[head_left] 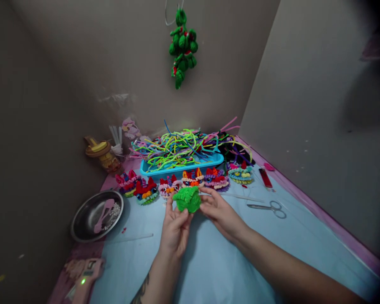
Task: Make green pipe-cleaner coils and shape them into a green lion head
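Between my two hands, a bright green piece made of fuzzy pipe cleaners (pixel 188 199) is held up over the blue table cover (pixel 209 257). My left hand (pixel 176 228) grips its left side and lower edge, with the thumb on the front. On the other side, the fingers of my right hand (pixel 217 209) pinch its right edge. Just behind the green piece stands a row of colourful pipe-cleaner figures, among them a pink and red one (pixel 169 185) and an orange and red one (pixel 193 179). The back of the green piece is hidden from me.
A blue tray (pixel 182 169) heaped with pipe cleaners stands at the back. Scissors (pixel 269 207) and a red lighter-like object (pixel 265 178) lie right. At left are a metal bowl (pixel 79 213) and a pink glue gun (pixel 88 276). Green decorations (pixel 183 46) hang above.
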`<state>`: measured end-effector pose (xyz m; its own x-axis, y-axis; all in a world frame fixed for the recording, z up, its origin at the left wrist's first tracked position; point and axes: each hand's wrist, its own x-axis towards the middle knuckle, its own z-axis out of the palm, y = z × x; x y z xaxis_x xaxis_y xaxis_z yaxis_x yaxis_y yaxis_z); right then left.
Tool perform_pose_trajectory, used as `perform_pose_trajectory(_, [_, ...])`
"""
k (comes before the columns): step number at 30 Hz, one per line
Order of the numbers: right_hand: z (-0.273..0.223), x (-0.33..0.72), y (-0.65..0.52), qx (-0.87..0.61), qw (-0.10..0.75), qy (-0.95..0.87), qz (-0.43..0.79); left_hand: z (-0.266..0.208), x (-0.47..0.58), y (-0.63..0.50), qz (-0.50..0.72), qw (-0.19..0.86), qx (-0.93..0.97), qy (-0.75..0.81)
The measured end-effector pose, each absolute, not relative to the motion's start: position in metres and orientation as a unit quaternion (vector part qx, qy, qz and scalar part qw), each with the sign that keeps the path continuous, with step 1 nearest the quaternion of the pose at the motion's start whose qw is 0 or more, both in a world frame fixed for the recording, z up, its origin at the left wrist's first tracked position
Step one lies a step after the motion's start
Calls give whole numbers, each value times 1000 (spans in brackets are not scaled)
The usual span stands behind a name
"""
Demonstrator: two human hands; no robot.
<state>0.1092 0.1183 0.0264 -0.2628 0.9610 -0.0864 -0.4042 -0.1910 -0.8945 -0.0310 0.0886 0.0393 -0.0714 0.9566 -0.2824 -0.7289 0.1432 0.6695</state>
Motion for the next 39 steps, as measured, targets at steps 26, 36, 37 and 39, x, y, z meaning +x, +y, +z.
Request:
perform_pose_trajectory(26, [23, 154, 143, -452, 258, -659, 543, 42, -78, 85, 327, 343, 653, 590])
perform_pose_trajectory(36, [18, 146, 137, -354, 277, -809, 379, 25, -64, 90, 374, 379, 692, 487])
perform_pose_trajectory(37, [14, 144, 137, -349, 290, -808, 377, 22, -63, 91, 378, 386, 685, 489])
perform_pose_trajectory(39, [8, 140, 138, -338, 317, -805, 371, 19, -62, 92, 389, 380, 675, 498])
